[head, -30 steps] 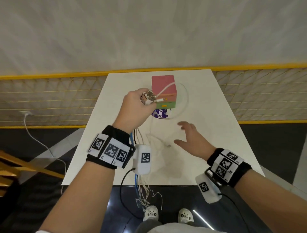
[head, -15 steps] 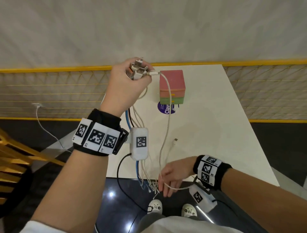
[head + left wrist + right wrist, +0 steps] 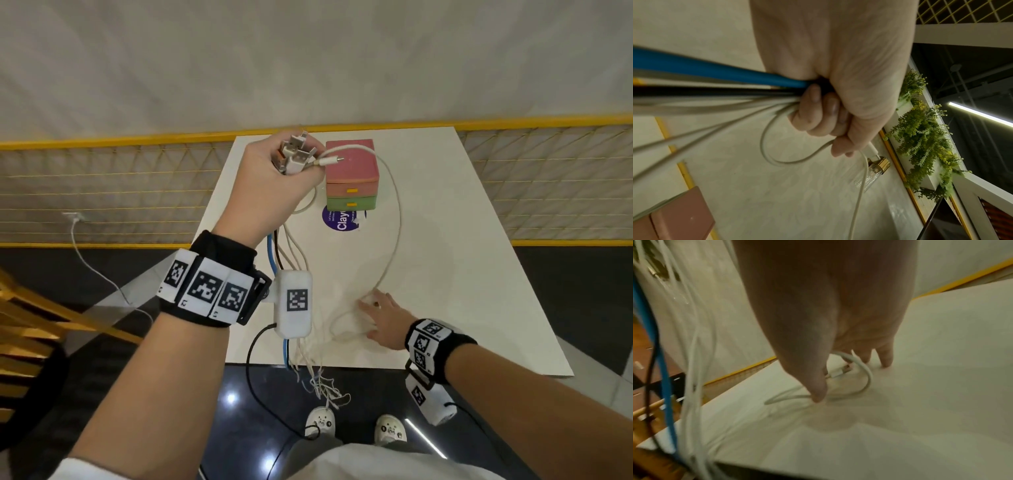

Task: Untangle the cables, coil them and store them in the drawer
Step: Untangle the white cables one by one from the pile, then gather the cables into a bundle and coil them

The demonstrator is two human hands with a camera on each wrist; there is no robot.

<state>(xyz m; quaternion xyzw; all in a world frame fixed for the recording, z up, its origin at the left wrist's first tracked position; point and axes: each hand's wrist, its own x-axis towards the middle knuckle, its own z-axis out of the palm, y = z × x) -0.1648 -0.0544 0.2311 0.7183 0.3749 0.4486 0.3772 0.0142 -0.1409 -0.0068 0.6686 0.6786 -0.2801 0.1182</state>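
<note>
the left hand (image 3: 274, 181) is raised over the white desk (image 3: 479, 274), fist tight round a bundle of cables (image 3: 291, 253), white, blue and black, their metal usb plugs (image 3: 296, 156) bunched on top. one long white cable (image 3: 394, 240) loops down to the right hand (image 3: 380, 318), whose straight fingers press its free end flat on the desk. the pink and green drawer box (image 3: 352, 178), both drawers closed, sits under that loop. lifting the fist further could drag the loop against the box and shift it, or yank the end from under the fingers.
</note>
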